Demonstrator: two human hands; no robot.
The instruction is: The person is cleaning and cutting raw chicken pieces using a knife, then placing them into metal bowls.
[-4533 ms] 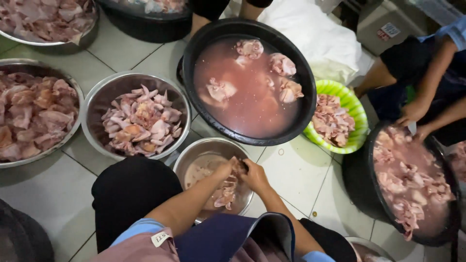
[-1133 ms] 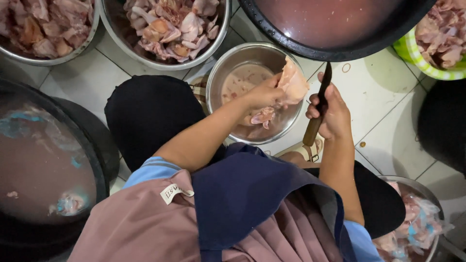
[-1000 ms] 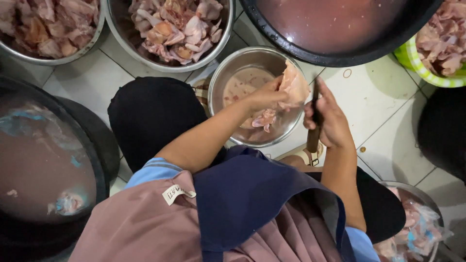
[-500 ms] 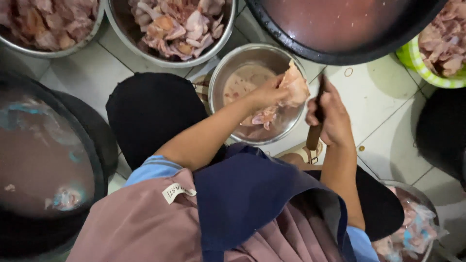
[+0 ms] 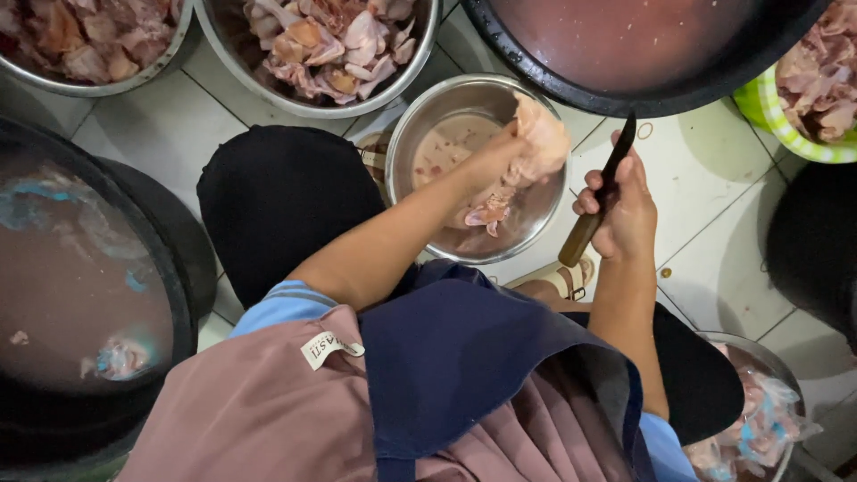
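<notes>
Pale pink raw chicken piece (image 5: 543, 143) is up in the left hand (image 5: 500, 153), fingers closed round it, held just over the small round steel bowl (image 5: 420, 134) w/ cloudy pinkish liquid and a few meat scraps at the bottom. Right hand (image 5: 625, 210) is wrapped tight round the wooden handle of a dark-bladed knife (image 5: 600, 196), blade pointing up and away, tip close to the rim of the big black basin (image 5: 652, 94) of reddish water. Knife sits just right of the chicken piece, not touching it. Steel bowl rests on the white tiled floor (image 5: 714, 187), between the person's black-trousered knees (image 5: 277, 196). Above it, a larger steel bowl (image 5: 259, 67) heaped w/ cut chicken; another steel bowl (image 5: 134, 76) of darker meat at top left. Green plastic basket (image 5: 768, 116) w/ more chicken at top right, beside the black basin. Left side: a wide dark tub (image 5: 178, 268) of murky brown water w/ bits floating. Bottom right, partly hidden by the knee, one more steel bowl (image 5: 786, 375) w/ meat and plastic. Pink and navy apron (image 5: 428, 393) fills the foreground.
</notes>
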